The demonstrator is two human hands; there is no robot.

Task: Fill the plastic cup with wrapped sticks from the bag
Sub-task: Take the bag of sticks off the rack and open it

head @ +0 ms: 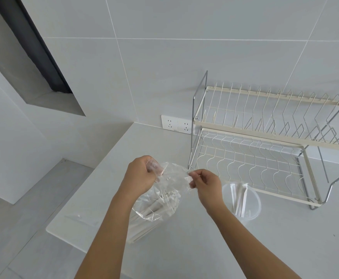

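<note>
A clear plastic bag (170, 178) holding several white wrapped sticks (160, 204) stands on the white counter (184, 248). My left hand (141, 174) grips the bag's top edge on its left side. My right hand (206, 182) pinches the top edge on the right side, so the mouth of the bag is stretched between both hands. To the right stands a translucent plastic cup (242, 202) with a few wrapped sticks upright inside it. The cup is beside my right forearm.
A two-tier wire dish rack (265, 137) stands at the back right, just behind the cup. Two wall sockets (176, 123) sit on the tiled wall. The counter's left edge (50, 228) drops to the floor.
</note>
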